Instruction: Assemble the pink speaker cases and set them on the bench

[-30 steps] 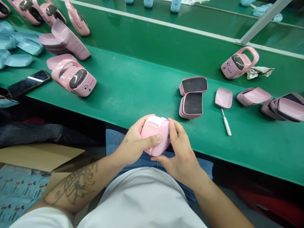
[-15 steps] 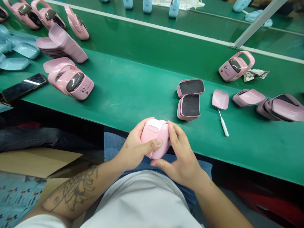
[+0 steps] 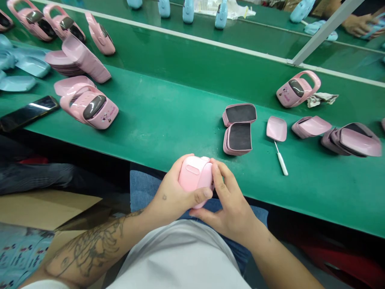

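A rounded pink plastic case (image 3: 192, 174) is held between both hands in front of the bench's near edge. My left hand (image 3: 173, 194) wraps its left side, thumb lying across the lower front. My right hand (image 3: 230, 200) grips the right edge, fingertips at the upper right and thumb at the bottom. Nearest on the bench are two stacks of pink parts with dark pads, a rear one (image 3: 240, 113) and a front one (image 3: 239, 137). A loose pink part (image 3: 276, 129) lies beside a white-handled screwdriver (image 3: 282, 162).
The green bench (image 3: 156, 116) carries an assembled pink unit (image 3: 100, 110) and a phone (image 3: 28, 113) at left, with light-blue parts (image 3: 31, 64) behind. At right are another pink unit (image 3: 296, 90) and stacked parts (image 3: 353, 140). Another person's hands (image 3: 359, 26) show at top right.
My left thumb has slid right and down across the case. The view has shifted slightly, and another person's hands now show at top right holding something blue.
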{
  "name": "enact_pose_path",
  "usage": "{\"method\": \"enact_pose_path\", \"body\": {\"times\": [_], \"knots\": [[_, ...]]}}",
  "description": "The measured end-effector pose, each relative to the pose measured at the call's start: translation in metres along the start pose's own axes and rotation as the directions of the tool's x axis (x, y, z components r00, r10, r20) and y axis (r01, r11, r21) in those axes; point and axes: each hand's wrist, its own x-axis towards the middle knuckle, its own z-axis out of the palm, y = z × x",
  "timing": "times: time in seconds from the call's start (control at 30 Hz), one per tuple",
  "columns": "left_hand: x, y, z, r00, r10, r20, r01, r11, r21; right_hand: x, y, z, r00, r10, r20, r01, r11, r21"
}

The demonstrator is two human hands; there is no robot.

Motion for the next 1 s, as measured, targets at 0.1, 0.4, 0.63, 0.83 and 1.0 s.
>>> {"method": "enact_pose_path", "body": {"times": [0.1,0.4,0.63,0.83,1.0], "knots": [[0.0,0.002,0.003,0.998,-0.003,-0.06,0.006,0.999,0.048,0.0,0.002,0.001,0.999,-0.047,-0.018,0.046,0.998,-0.041],[-0.005,-0.007,0.001,0.999,0.024,-0.037,-0.025,0.999,-0.034,0.001,0.002,0.001,0.993,-0.107,-0.056,0.101,0.991,-0.092],[-0.005,-0.005,0.001,0.999,0.01,-0.03,-0.011,0.999,-0.034,0.004,-0.001,-0.001,0.993,-0.108,-0.053,0.105,0.993,-0.048],[0.01,0.001,-0.004,1.0,0.01,-0.004,-0.01,0.999,-0.043,0.016,0.007,-0.002,1.0,-0.027,-0.009,0.027,1.0,-0.016],[0.017,0.004,-0.004,0.999,-0.01,0.049,0.018,0.989,-0.15,0.022,0.007,-0.005,0.994,0.095,0.049,-0.098,0.993,0.06]]}}
